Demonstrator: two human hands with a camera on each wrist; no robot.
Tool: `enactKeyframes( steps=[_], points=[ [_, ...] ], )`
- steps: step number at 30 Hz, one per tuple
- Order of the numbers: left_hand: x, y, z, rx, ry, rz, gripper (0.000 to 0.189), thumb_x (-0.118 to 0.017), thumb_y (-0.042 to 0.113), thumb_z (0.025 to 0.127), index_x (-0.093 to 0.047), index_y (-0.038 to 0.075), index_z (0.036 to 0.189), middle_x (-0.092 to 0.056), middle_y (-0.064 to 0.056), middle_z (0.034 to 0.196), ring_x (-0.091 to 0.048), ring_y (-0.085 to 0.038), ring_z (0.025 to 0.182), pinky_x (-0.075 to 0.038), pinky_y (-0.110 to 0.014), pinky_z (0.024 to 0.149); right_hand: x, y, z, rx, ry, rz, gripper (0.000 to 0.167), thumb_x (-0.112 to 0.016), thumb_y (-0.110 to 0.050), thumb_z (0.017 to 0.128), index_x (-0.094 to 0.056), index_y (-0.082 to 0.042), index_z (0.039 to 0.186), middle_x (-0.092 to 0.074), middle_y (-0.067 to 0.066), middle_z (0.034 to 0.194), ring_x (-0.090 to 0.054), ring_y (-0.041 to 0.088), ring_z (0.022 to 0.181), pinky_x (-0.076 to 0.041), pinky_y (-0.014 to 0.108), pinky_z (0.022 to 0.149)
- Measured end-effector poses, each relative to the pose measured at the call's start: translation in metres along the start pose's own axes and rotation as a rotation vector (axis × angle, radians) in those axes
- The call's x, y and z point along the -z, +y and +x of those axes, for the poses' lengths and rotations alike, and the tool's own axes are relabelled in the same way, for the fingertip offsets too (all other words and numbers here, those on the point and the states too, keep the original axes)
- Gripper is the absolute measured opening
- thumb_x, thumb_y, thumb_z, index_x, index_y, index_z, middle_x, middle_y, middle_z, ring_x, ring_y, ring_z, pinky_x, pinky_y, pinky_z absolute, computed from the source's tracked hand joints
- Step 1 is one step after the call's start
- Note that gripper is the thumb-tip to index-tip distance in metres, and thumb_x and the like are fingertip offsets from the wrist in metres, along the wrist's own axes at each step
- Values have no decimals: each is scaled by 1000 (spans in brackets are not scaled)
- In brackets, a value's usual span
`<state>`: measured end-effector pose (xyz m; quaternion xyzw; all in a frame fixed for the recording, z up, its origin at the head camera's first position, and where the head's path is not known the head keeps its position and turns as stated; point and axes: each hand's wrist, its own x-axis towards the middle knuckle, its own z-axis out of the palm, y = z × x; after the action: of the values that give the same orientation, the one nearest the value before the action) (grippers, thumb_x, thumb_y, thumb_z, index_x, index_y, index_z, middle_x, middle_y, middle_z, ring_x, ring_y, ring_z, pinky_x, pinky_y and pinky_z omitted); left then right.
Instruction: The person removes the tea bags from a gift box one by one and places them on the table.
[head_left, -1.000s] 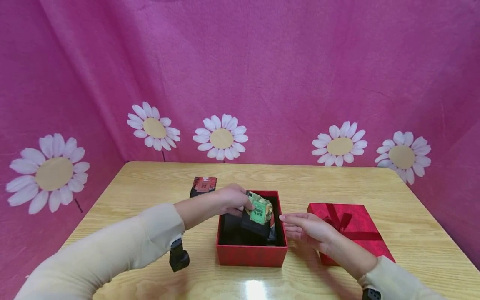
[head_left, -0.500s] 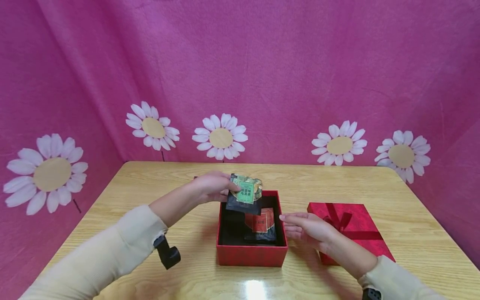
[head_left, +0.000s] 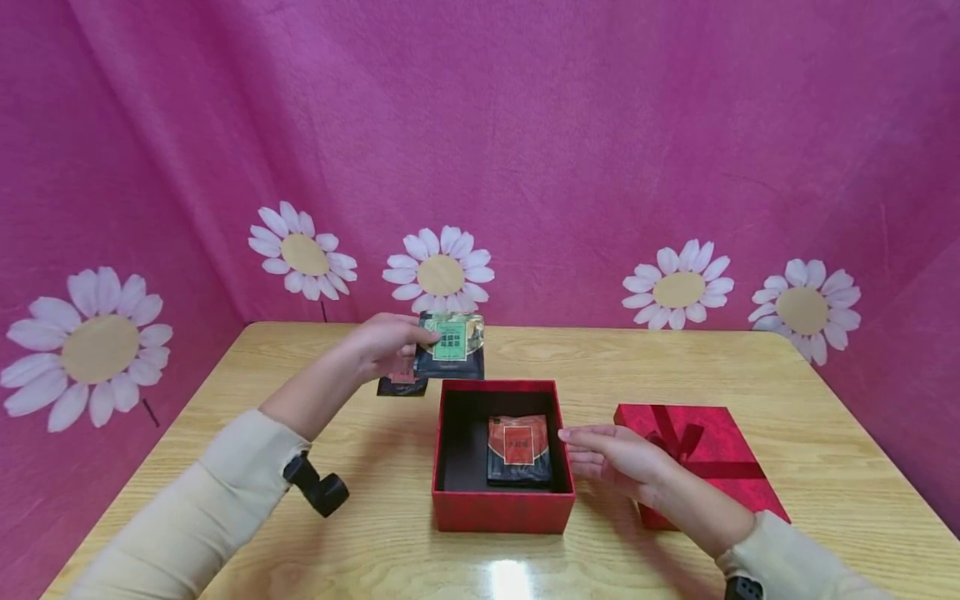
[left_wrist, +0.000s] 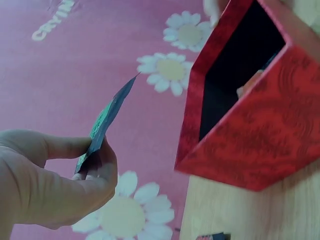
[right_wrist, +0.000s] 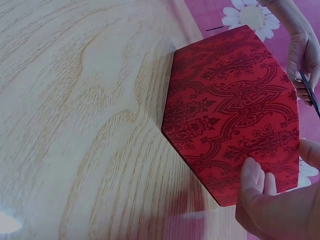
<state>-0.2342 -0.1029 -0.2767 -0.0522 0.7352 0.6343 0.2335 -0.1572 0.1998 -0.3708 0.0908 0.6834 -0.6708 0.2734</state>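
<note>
Two hands of a person are at work over the wooden bench (head_left: 660,367). Left hand (head_left: 386,343): pinching, by its left edge, a flat black foil sachet with a green label (head_left: 450,357). That sachet is in the air beyond the far left corner of an uncovered red patterned cardboard box (head_left: 498,512). Its printed face is tilted towards the person, lettering upright; it appears nearly square, so its long axis cannot be told. Right hand (head_left: 618,458): fingers extended along the box's right wall, thumb at the rim; pressure cannot be told. Inside, near that wall, a black sachet with a red label (head_left: 517,450) lies face up. A red-and-black packet (head_left: 402,388) rests left of the box; a red ribboned lid (head_left: 723,442) sits right.
</note>
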Motion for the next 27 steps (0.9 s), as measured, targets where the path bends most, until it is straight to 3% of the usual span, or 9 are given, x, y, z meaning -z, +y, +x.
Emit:
enactKeyframes(
  steps=[6, 12, 18, 23, 27],
  points=[
    [22, -6, 10, -18, 69, -13, 44, -52, 11, 98, -44, -5, 138, -58, -4, 107, -58, -7, 85, -50, -31, 102, 1, -2, 0, 1, -13, 19, 63, -62, -29, 93, -39, 9, 137, -73, 1, 101, -70, 10, 90, -57, 26, 87],
    [41, -12, 19, -22, 140, -2, 47, -51, 11, 98, -40, -4, 141, -58, 2, 98, -56, -3, 81, -51, -20, 86, 2, 0, 1, 14, -29, 17, 62, -62, -28, 93, -39, 11, 137, -72, 0, 101, -70, 10, 90, -57, 26, 87],
    [54, -21, 25, 9, 213, 57, 57, -49, 14, 99, -27, -1, 149, -47, -11, 134, -53, -12, 105, -44, -31, 108, 3, 1, 2, 40, -46, -11, 65, -61, -28, 93, -37, 13, 137, -72, -1, 101, -68, 8, 91, -57, 28, 89],
    [65, -31, 29, -3, 279, 150, 48, -49, 17, 99, -40, -2, 142, -48, -13, 134, -50, -18, 112, -41, -36, 111, 3, 1, 1, 18, -33, -11, 66, -61, -30, 93, -36, 12, 138, -71, 1, 103, -68, 10, 92, -56, 29, 90],
    [75, -38, 31, -21, 301, 176, 49, -49, 15, 99, -38, -5, 143, -41, -19, 145, -41, -28, 133, -35, -41, 116, 3, 1, 2, 13, -43, -10, 66, -60, -30, 94, -35, 12, 139, -72, 1, 103, -69, 10, 92, -56, 30, 91]
  ],
)
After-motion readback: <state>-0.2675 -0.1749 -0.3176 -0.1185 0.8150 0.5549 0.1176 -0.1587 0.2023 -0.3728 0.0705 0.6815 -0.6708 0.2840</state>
